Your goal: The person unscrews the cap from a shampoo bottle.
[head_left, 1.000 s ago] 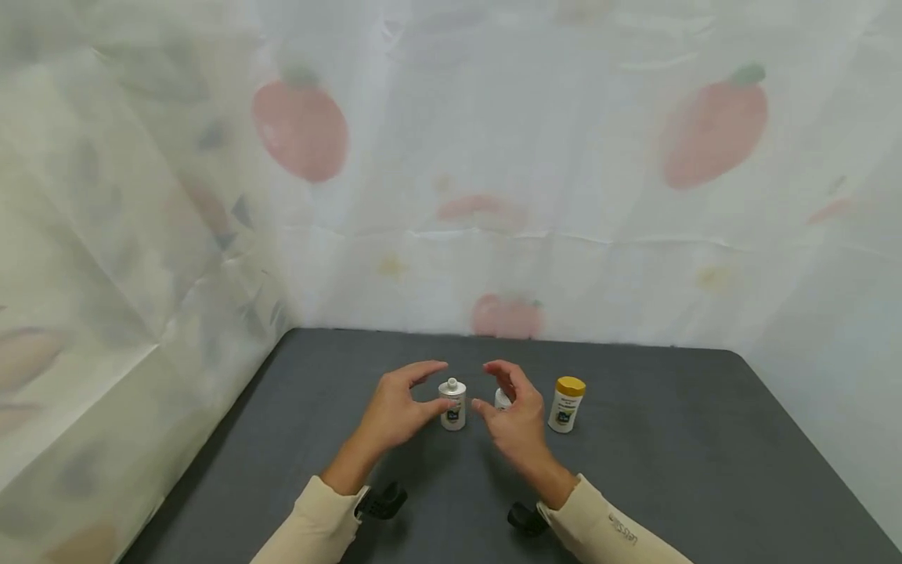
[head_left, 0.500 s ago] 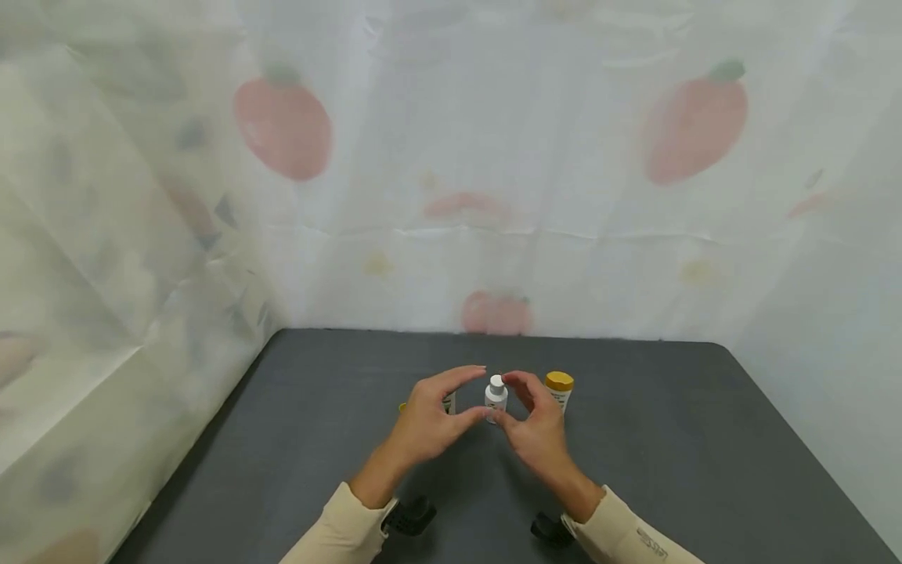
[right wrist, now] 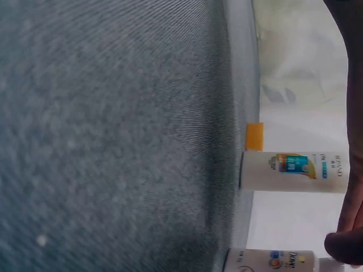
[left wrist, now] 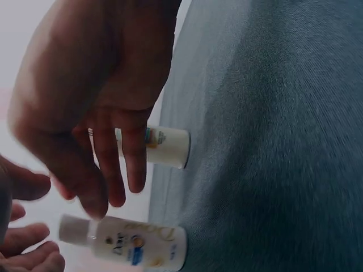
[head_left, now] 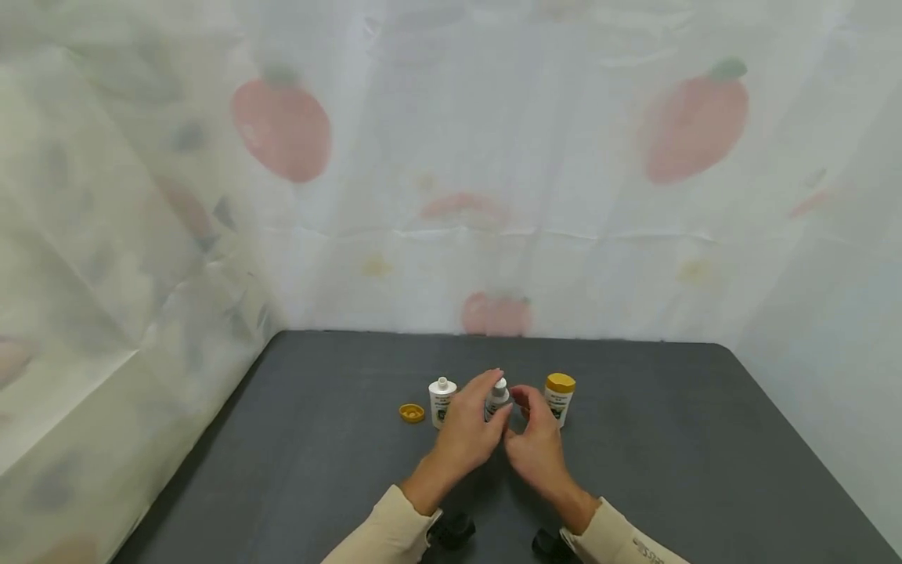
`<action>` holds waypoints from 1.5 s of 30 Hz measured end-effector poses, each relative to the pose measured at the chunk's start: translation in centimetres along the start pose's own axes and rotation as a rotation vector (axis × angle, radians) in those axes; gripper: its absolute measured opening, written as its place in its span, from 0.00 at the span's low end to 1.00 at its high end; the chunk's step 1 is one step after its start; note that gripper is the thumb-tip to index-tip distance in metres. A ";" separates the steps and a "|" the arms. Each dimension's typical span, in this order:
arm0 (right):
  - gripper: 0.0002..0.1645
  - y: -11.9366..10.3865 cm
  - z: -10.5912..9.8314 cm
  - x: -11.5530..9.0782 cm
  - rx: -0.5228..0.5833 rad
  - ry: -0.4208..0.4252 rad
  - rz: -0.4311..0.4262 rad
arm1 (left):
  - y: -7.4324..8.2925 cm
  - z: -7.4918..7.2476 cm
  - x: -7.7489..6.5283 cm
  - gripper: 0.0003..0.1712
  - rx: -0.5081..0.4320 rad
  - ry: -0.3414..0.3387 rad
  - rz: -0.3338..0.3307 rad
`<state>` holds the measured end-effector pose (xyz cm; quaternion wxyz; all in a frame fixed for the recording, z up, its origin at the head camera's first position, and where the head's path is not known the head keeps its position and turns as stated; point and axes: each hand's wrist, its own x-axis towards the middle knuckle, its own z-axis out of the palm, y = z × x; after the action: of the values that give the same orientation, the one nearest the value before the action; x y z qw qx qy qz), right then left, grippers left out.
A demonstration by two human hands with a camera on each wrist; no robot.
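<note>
A small white Dove bottle (head_left: 496, 403) stands upright between my hands, its white cap (left wrist: 77, 228) on. My left hand (head_left: 467, 429) reaches over from the left, its fingertips close round the cap; the thumb tip overlaps the cap in the right wrist view. My right hand (head_left: 539, 446) is bent loosely beside the bottle; in the left wrist view its thumb tip (left wrist: 95, 208) comes right at the shoulder. Left of these is a white bottle (right wrist: 295, 171) with a bare narrow neck, partly behind my left hand. A yellow cap (head_left: 412, 413) lies beside it.
Behind my right hand stands a white bottle with a yellow cap (head_left: 560, 385), partly covered. The dark grey table (head_left: 676, 454) carries all of these. A white sheet with a fruit print (head_left: 606, 188) hangs behind the table and along its left side.
Both hands have moved rightward from the bare-necked bottle to the Dove bottle. My left hand has come nearer its cap, and the bare-necked bottle and yellow cap show again.
</note>
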<state>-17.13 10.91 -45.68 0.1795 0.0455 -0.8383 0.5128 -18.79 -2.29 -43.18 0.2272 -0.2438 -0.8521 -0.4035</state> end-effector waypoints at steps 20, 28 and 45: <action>0.23 1.7 1.9 2.4 -0.036 -0.064 0.077 | -1.8 2.6 1.4 0.18 0.106 0.055 -0.072; 0.23 2.1 1.8 2.6 0.044 -0.070 0.075 | -1.4 2.5 1.4 0.17 0.079 0.060 -0.100; 0.29 0.8 -0.6 1.2 0.147 -0.065 -0.060 | 1.6 0.0 1.6 0.15 -0.131 0.040 -0.158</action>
<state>-18.32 11.95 -45.66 0.1635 0.1002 -0.8021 0.5656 -19.01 -0.99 -41.34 0.1954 -0.1820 -0.8357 -0.4798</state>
